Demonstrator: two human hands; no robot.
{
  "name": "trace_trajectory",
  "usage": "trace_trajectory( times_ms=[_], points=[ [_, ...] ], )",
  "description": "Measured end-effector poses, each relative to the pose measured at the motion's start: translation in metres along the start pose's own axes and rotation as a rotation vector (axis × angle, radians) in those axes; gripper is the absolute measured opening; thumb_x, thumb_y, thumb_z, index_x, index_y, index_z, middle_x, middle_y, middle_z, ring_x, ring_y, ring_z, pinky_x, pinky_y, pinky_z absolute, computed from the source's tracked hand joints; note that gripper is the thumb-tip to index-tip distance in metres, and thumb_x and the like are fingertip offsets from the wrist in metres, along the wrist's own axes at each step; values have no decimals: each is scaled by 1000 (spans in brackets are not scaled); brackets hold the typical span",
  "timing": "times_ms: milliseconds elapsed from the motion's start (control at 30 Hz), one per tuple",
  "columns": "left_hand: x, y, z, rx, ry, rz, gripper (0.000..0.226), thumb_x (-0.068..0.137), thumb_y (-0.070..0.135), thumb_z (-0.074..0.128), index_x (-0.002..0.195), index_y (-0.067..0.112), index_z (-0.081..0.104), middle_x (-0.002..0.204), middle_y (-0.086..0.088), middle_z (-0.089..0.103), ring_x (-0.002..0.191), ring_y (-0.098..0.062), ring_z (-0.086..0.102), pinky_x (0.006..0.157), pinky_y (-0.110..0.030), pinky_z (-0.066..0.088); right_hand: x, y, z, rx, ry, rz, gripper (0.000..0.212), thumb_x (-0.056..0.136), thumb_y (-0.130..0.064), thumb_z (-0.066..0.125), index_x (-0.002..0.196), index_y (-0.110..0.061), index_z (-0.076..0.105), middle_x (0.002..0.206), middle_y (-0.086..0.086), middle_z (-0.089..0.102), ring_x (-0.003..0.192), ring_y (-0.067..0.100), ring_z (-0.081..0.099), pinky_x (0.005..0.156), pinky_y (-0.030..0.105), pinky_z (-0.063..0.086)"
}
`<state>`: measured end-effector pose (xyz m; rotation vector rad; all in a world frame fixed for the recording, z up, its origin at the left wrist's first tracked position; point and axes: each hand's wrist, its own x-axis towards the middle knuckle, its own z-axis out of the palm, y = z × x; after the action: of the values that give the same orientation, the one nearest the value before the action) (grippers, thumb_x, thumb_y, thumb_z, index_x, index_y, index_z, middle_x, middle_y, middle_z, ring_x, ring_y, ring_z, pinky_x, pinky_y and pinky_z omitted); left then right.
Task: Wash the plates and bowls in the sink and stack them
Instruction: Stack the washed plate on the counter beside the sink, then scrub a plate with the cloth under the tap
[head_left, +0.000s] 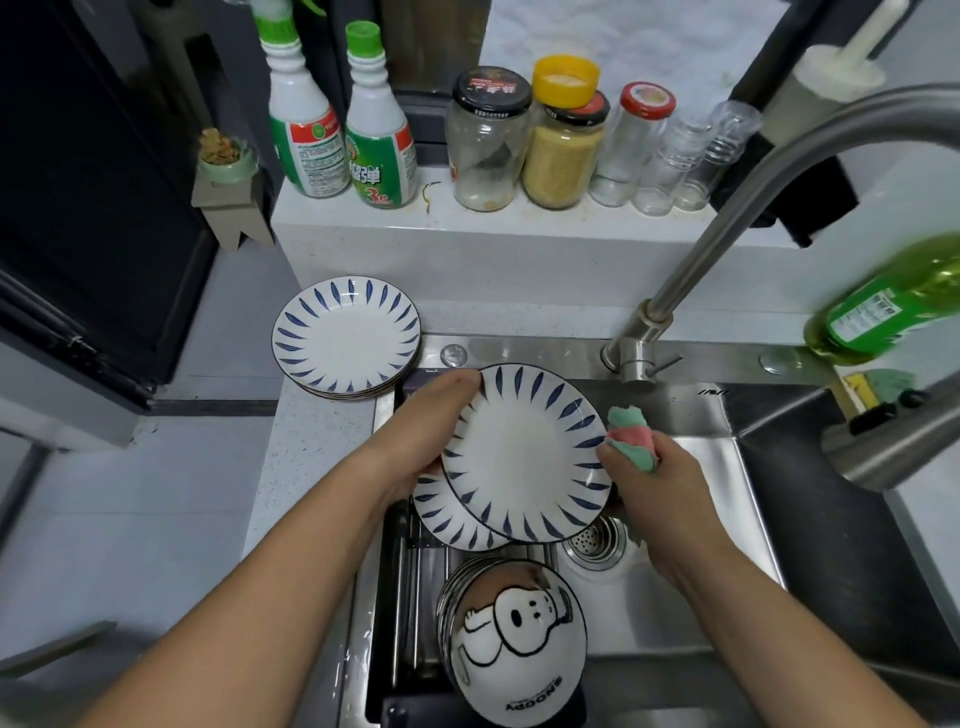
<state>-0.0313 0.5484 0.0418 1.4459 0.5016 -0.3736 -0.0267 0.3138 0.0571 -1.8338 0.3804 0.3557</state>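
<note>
While tilted over the sink (727, 519), held plate (524, 452): stiff glazed ceramic, fairly weighty, probably slick once wet or soapy, apt to chip against steel; best taken at opposite rims, thumb on top and fingers beneath.
Left hand (431, 431): clamped on the held plate's left rim, thumb at the edge, fingers hidden behind.
Right hand (649, 478): closed around a pink-and-green cloth (631, 434), touching the held plate's right rim.
Cloth: soft, limp, bunched in the fist.
Second plate (447, 514): same blue leaf pattern, lies in the sink just beneath the held plate, partly covered by it.
Bowls (514, 644): nested and tipped on edge at the near end of the sink, cartoon dog on the outermost; deep and round, better cupped under the wall than pinched.
Stacked plates (345, 338): flat on the counter (311, 467) just left of the sink, matching pattern; likely where the held plate goes.
Sink floor: hard stainless steel, drain strainer (595, 543) just right of the plates, bars along the left side.
Faucet (727, 234): arches from behind toward the right; no stream visible.
Room: ledge (467, 228) behind with two spray bottles (306, 130) and several jars (488, 140); blurred green soap bottle (883, 306) at right.
</note>
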Motion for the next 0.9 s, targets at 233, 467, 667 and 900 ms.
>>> trace_trajectory(
  times_ms=[233, 467, 667, 900],
  points=[
    [-48, 0, 29, 85, 38, 225, 34, 110, 42, 38, 130, 34, 64, 127, 9, 71, 123, -11, 65, 109, -42, 48, -28, -11, -43, -85, -83, -139, 13, 101, -32, 56, 99, -25, 67, 83, 2, 75, 78, 20, 73, 67, 35, 61],
    [-117, 20, 98, 150, 229, 365, 26, 109, 24, 44, 114, 42, 62, 100, 40, 70, 99, 20, 62, 80, -1, 43, -69, -9, -122, -240, -162, -358, 5, 101, -37, 50, 99, -32, 52, 93, -2, 67, 80, 16, 70, 76, 49, 60],
    [-152, 29, 157, 341, 437, 384, 32, 108, 42, 42, 85, 36, 63, 77, 28, 63, 80, -8, 57, 86, -39, 49, -93, -16, -188, -265, -234, -465, 8, 101, -40, 50, 104, -33, 51, 95, -12, 71, 83, 4, 69, 79, 40, 58],
    [-188, 49, 219, 668, 575, 509, 32, 108, 42, 35, 82, 27, 45, 78, 7, 57, 79, -20, 54, 70, -35, 35, -95, -33, -239, -246, -359, -594, 11, 99, -34, 58, 90, -28, 60, 88, -5, 66, 78, 7, 60, 70, 16, 45]
  ],
)
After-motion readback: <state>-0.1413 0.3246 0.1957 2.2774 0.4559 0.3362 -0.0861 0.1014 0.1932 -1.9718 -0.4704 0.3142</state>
